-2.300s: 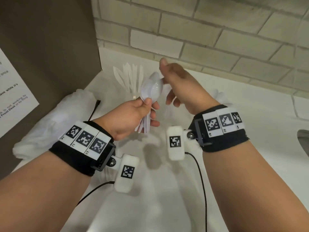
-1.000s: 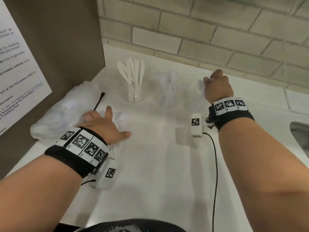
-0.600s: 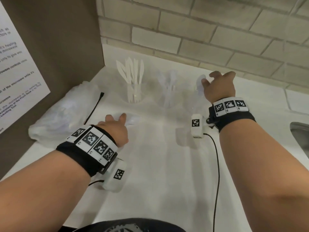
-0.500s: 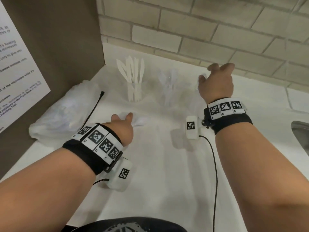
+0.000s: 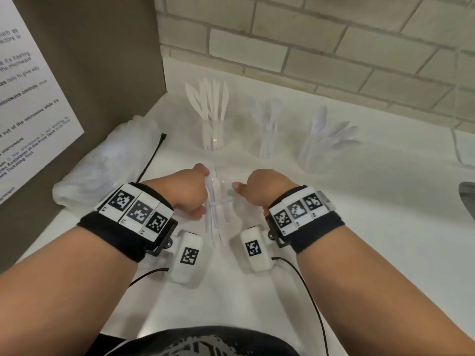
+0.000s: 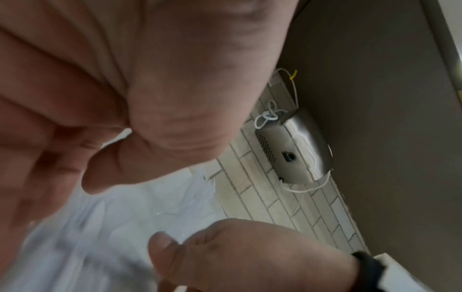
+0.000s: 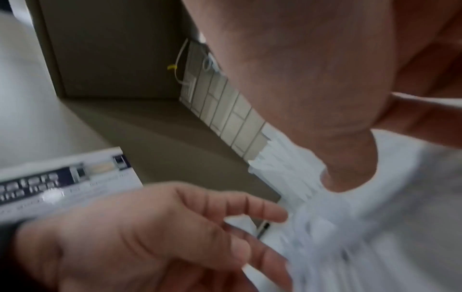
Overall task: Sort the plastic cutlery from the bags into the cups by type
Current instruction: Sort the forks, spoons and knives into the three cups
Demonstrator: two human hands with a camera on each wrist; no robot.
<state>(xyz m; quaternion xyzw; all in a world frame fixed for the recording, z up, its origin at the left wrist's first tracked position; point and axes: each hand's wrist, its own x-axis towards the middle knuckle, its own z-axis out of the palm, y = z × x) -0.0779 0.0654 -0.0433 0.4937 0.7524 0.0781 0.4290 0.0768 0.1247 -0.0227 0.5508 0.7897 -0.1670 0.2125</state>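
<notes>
A small clear bag of white plastic cutlery (image 5: 217,201) hangs between my two hands above the white counter (image 5: 372,227). My left hand (image 5: 187,192) grips its left side with curled fingers, and the right hand (image 5: 257,191) pinches its right side with the thumb (image 5: 237,187). The left wrist view shows the bag (image 6: 120,227) under my curled fingers; in the blurred right wrist view the bag (image 7: 375,227) is at lower right. Behind stand three clear cups: knives (image 5: 213,132), forks (image 5: 267,140) and spoons (image 5: 317,150).
A larger crumpled plastic bag (image 5: 108,160) lies at the left against a brown cabinet side (image 5: 102,73) with a paper notice (image 5: 28,98). A black cable (image 5: 151,158) runs beside it. A brick wall (image 5: 334,47) backs the counter. A sink edge (image 5: 466,194) shows at far right.
The right hand has come back from the spoon cup to the middle. The left hand lifted the small bag off the counter, and both hands now hold it between them.
</notes>
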